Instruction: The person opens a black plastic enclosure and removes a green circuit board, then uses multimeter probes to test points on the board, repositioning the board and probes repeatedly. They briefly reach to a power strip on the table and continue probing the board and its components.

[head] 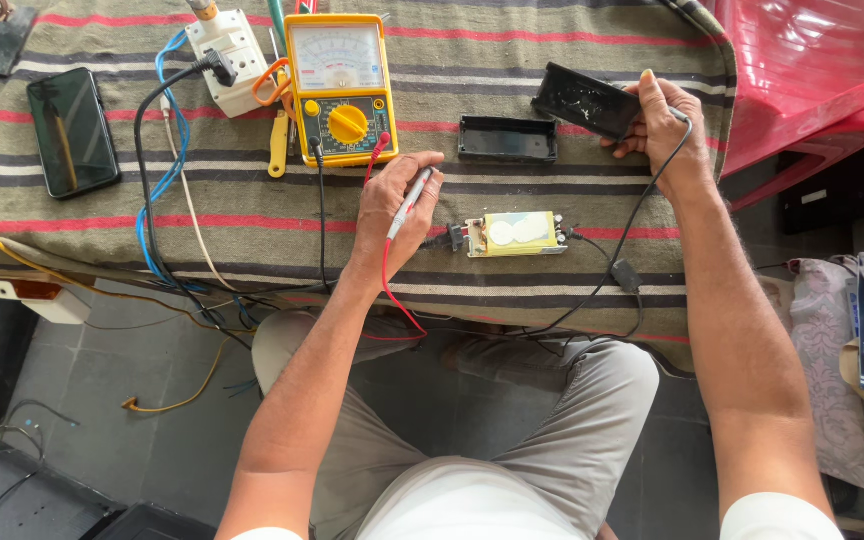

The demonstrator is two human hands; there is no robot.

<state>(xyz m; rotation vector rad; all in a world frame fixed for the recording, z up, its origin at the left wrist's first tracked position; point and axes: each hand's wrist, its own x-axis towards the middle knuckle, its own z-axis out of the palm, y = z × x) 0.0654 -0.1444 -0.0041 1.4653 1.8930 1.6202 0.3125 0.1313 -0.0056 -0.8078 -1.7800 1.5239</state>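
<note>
L hand (392,210), centre of frame, fingers clenched round a red multimeter probe (410,200), tip aimed twd the yellow circuit board (514,234) just right of it on the striped cloth (252,220). R hand (657,125), upper right, grasps a black plastic case half (586,101) w/ a black cable. Other case half (508,139) lies between. Yellow analog multimeter (340,88) top centre; phone (72,131) upper left.

A dark-screened phone (73,131) lies flat at the cloth's left. A yellow meter (341,88) with a pale rectangular dial face stands at top centre.
</note>
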